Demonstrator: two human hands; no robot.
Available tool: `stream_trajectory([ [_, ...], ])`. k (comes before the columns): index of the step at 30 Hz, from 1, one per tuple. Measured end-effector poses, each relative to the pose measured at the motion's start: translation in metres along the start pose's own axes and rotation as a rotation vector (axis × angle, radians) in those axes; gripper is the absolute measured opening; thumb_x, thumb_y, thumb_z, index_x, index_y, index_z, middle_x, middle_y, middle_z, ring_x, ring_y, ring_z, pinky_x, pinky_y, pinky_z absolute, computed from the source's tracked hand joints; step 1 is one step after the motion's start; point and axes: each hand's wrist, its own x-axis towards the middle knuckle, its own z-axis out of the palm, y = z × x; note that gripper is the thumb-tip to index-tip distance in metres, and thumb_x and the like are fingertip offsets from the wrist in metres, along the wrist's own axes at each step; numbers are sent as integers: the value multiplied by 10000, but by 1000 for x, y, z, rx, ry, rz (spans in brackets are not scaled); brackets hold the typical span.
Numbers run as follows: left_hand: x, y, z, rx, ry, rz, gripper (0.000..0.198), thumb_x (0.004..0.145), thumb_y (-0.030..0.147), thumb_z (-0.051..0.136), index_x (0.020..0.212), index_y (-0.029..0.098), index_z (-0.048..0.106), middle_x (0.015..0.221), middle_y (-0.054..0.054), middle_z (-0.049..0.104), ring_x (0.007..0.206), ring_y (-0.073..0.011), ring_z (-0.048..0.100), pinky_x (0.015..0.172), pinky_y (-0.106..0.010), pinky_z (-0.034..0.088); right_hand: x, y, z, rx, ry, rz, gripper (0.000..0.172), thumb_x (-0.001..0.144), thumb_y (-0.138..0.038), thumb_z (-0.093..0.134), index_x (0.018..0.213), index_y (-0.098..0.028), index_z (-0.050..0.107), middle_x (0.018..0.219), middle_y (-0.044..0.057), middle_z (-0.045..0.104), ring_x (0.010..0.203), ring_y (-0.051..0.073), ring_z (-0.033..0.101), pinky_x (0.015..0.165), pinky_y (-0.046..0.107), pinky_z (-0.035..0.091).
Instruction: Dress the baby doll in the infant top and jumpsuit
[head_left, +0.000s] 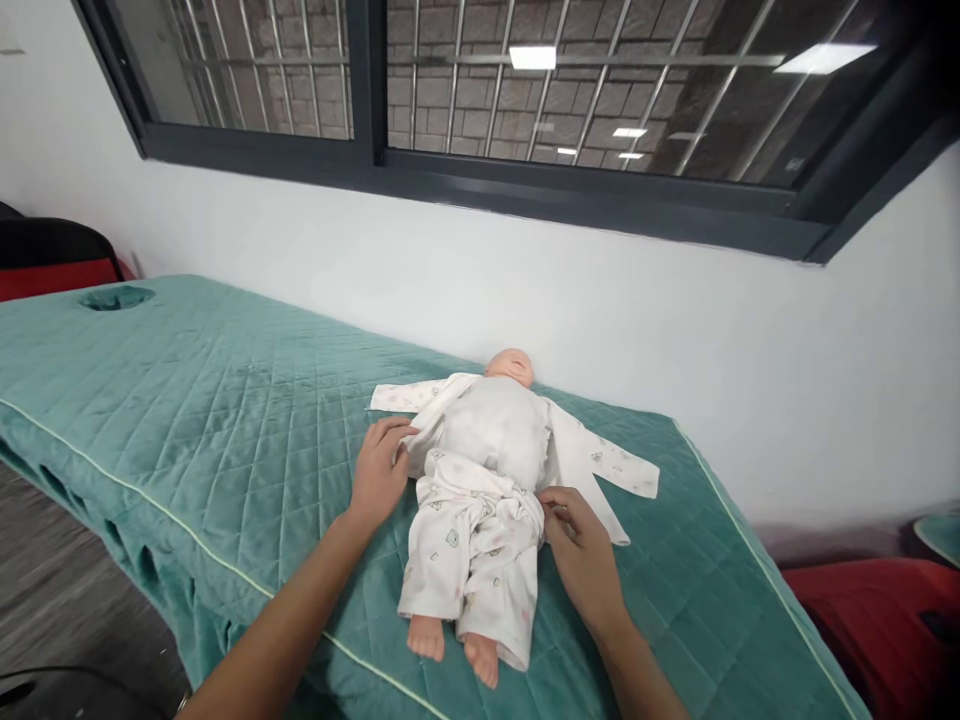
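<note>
A baby doll [511,366] lies on its back, head toward the wall and bare feet toward me. Its white printed shirt [626,468] is spread open under it, sleeves stretched out to both sides, leaving the pale cloth torso [495,425] uncovered. Printed baby trousers [442,545] cover its legs, bunched at the waist. My left hand [381,472] has its bent fingers closed at the shirt's left front flap. At the right side of the waistband, my right hand [583,548] pinches the trousers between thumb and fingers.
A green quilted cover [247,430] lies over the bed, with a round hole [116,298] at its far left end. Behind it is a white wall [600,320] below a dark-framed window [480,190]. Red items stand at the left [56,275] and lower right [870,630].
</note>
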Motion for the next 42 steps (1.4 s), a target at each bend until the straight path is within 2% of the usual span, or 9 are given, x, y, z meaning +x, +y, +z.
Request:
stream_trajectory([
  [2, 19, 13, 6, -271, -118, -86, 235, 868, 210, 503, 1034, 205, 670, 1061, -58, 644, 985, -194, 601, 864, -324, 489, 20, -10, 1, -34, -20, -87, 114, 907, -293, 534, 910, -219, 621, 956, 42, 646, 885, 197, 594, 800, 336, 460],
  [4, 41, 27, 12, -448, -341, -176, 241, 860, 326, 572, 1029, 190, 678, 852, -23, 637, 774, -154, 593, 696, -262, 471, 43, -20, 4, -80, 6, -189, 110, 903, -298, 562, 865, -220, 629, 924, 43, 654, 896, 203, 587, 829, 349, 450],
  [9, 76, 45, 22, -464, -899, -77, 270, 769, 422, 708, 855, 168, 733, 683, 10, 563, 624, -104, 467, 561, -218, 345, 69, -29, 25, -111, -95, -330, 125, 912, -285, 577, 825, -239, 654, 982, 46, 694, 1014, 224, 578, 926, 407, 411],
  [15, 73, 31, 10, -502, -1094, 127, 256, 745, 390, 767, 912, 197, 761, 888, -33, 583, 791, -135, 536, 682, -222, 418, 53, -27, 33, -119, -209, -405, 155, 913, -211, 538, 802, -247, 640, 1002, 26, 704, 1062, 225, 574, 957, 439, 360],
  [26, 71, 28, 9, -552, -1190, 113, 204, 750, 348, 778, 893, 205, 748, 930, -29, 568, 862, -139, 558, 726, -213, 440, 60, -34, 29, -194, -381, -369, 175, 864, -326, 653, 729, -239, 584, 1069, 8, 685, 1089, 246, 566, 961, 458, 312],
  [31, 73, 28, 5, -487, -1199, 115, 299, 751, 355, 776, 1023, 238, 731, 908, -15, 581, 804, -127, 528, 680, -211, 417, 61, -33, 26, -134, -456, -334, 266, 770, -375, 766, 711, -243, 542, 1079, 24, 693, 1178, 301, 508, 973, 502, 326],
  [35, 74, 31, 6, -491, -1193, 113, 196, 762, 363, 762, 857, 195, 728, 767, 9, 528, 729, -115, 486, 646, -219, 379, 61, -34, 19, -44, -524, -290, 298, 769, -377, 768, 684, -242, 517, 1096, 26, 694, 1233, 314, 465, 1017, 539, 303],
  [38, 72, 30, 11, -551, -1106, 58, 230, 767, 385, 747, 757, 162, 691, 726, 13, 497, 672, -104, 458, 622, -230, 367, 62, -30, 14, 124, -539, -212, 298, 834, -391, 692, 663, -235, 505, 1074, 53, 684, 1156, 299, 518, 997, 521, 355],
  [42, 66, 23, 19, -689, -876, -106, 275, 770, 390, 736, 703, 141, 641, 753, -12, 557, 682, -111, 491, 613, -234, 378, 60, -18, 13, 356, -415, -94, 359, 874, -425, 633, 628, -227, 461, 725, 1, 594, 826, 210, 592, 1095, 514, 285],
])
